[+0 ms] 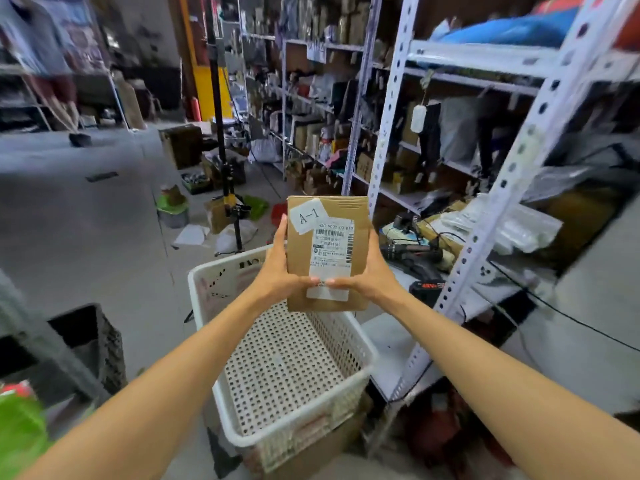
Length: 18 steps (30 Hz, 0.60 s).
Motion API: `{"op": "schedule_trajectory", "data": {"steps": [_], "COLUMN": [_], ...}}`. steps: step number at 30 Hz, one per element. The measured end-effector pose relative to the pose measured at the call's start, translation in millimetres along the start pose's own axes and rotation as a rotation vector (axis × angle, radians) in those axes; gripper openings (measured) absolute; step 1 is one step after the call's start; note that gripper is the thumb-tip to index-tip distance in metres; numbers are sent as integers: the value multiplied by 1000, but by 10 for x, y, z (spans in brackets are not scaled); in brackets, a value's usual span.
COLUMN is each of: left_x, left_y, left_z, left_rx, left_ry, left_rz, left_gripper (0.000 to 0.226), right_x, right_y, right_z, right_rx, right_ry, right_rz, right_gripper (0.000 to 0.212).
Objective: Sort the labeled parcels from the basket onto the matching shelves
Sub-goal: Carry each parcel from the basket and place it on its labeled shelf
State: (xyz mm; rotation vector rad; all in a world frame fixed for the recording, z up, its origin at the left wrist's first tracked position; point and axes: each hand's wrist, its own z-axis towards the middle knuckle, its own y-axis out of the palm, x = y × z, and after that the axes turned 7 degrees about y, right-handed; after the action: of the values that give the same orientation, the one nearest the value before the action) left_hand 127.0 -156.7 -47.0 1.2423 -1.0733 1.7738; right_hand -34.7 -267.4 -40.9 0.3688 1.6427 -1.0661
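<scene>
I hold a flat brown cardboard parcel (346,209) upright in front of me, above the far end of the white perforated basket (287,441). A white tag on its top left reads "A-1", and a printed barcode label runs down its face. My left hand (277,268) grips its left edge and my right hand (372,271) its right edge, thumbs meeting on the lower label. The basket's inside shows no parcels. White metal shelves (391,109) packed with goods stand to the right.
A black crate (93,341) stands at the lower left beside a green object (19,434). A tripod pole (221,133) rises behind the basket, with boxes and litter on the floor around it. Cables and tools lie on the low shelf at right. A person stands far left.
</scene>
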Motion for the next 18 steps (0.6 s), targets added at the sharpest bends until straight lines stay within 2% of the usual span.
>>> {"op": "schedule_trajectory", "data": {"steps": [3, 8, 11, 13, 15, 18], "left_x": [205, 501, 611, 611, 625, 774], "left_y": [422, 1223, 1681, 1909, 2073, 2193], "left_z": [-222, -483, -596, -716, -821, -857], "left_rx": [-34, -135, -95, -33, -27, -112], "left_ry": [16, 69, 65, 48, 58, 134], "left_rz": [14, -4, -13, -97, -137, -81], "left_gripper": [131, 132, 141, 140, 132, 130], "right_x": [122, 394, 476, 489, 492, 574], "right_y": [-365, -978, -1367, -1545, -1615, -1676], "right_z": [-457, -1216, -1594, -1722, -1806, -1947], "right_rx": [44, 194, 198, 167, 180, 280], "right_ry": [16, 48, -8, -31, -13, 52], "right_rz": [-15, -103, -144, -222, -262, -215], "right_gripper": [135, 139, 123, 120, 125, 138]}}
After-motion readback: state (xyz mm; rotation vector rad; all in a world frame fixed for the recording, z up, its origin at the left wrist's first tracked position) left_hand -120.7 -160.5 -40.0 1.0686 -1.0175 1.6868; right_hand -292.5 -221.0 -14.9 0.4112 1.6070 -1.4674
